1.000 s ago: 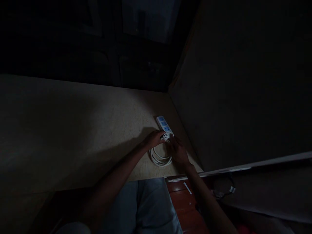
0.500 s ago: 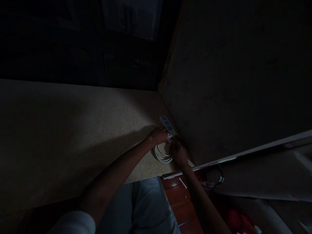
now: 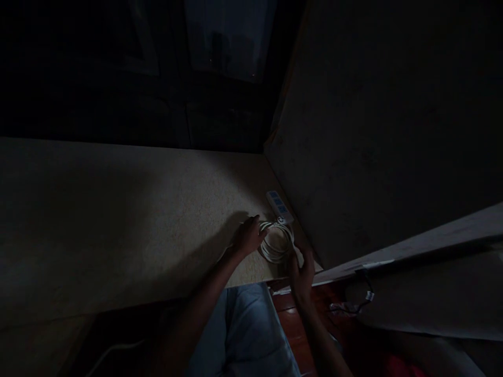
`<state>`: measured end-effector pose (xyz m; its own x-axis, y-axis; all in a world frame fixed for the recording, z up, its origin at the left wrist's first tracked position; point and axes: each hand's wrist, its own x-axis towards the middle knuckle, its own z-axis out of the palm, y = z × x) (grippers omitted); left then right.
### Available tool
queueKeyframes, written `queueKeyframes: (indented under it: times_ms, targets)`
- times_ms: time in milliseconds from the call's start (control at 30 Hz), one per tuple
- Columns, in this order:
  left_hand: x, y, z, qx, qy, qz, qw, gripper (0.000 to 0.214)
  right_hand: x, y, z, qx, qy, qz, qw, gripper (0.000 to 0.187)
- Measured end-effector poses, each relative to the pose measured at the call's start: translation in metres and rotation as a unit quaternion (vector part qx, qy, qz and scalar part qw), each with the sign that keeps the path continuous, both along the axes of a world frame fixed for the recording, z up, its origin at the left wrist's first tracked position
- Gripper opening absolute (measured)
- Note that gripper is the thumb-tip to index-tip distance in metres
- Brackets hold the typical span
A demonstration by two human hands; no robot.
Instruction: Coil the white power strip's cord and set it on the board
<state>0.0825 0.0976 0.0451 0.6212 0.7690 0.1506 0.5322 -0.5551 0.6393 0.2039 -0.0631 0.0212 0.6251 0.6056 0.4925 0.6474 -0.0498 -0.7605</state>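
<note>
The scene is very dark. A white power strip [image 3: 279,206] with blue sockets lies on a beige table [image 3: 118,220], close to the right-hand wall. Its white cable [image 3: 277,245] is coiled in loops just in front of it. My left hand [image 3: 247,236] rests on the left side of the coil, fingers curled against the loops. My right hand [image 3: 302,269] is at the coil's near right side by the table edge, fingers bent around the cable.
A dark wall panel [image 3: 373,131] rises right of the strip. Below the table edge are my light trousers [image 3: 243,335], a reddish wooden floor [image 3: 293,319] and a small dark cable [image 3: 353,303] by a slanted board [image 3: 432,235].
Both hands have drawn back from the power strip's end toward the table edge. The coil now lies spread between them, and the right hand has moved nearer to me.
</note>
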Motion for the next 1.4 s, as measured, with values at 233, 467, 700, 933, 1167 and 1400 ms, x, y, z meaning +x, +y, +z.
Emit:
queueKeyframes:
  times_ms: [233, 467, 700, 933, 1167, 1400]
  targets:
    - [-0.094, -0.024, -0.020, 0.009, -0.128, 0.101, 0.987, 0.035, -0.081, 0.005, 0.021, -0.009, -0.013, 0.287, 0.958, 0.025]
    - [-0.198, -0.039, -0.040, 0.014, -0.160, 0.250, 0.955, 0.028, -0.113, 0.047, 0.020, -0.162, 0.054, 0.389, 0.905, 0.033]
    - [-0.200, -0.046, -0.043, 0.035, -0.150, 0.297, 0.942, 0.027, -0.132, 0.059, 0.002, -0.190, -0.040, 0.275, 0.942, 0.040]
    - [-0.194, -0.045, -0.045, 0.123, -0.076, 0.303, 0.942, 0.026, -0.130, 0.057, -0.005, -0.153, -0.071, 0.289, 0.942, 0.038]
    - [-0.198, -0.045, -0.049, 0.149, -0.085, 0.289, 0.942, 0.025, -0.130, 0.060, -0.009, -0.143, -0.079, 0.290, 0.943, 0.036]
    - [-0.200, -0.044, -0.048, 0.149, -0.076, 0.287, 0.943, 0.023, -0.125, 0.058, -0.007, -0.126, 0.000, 0.321, 0.939, 0.037]
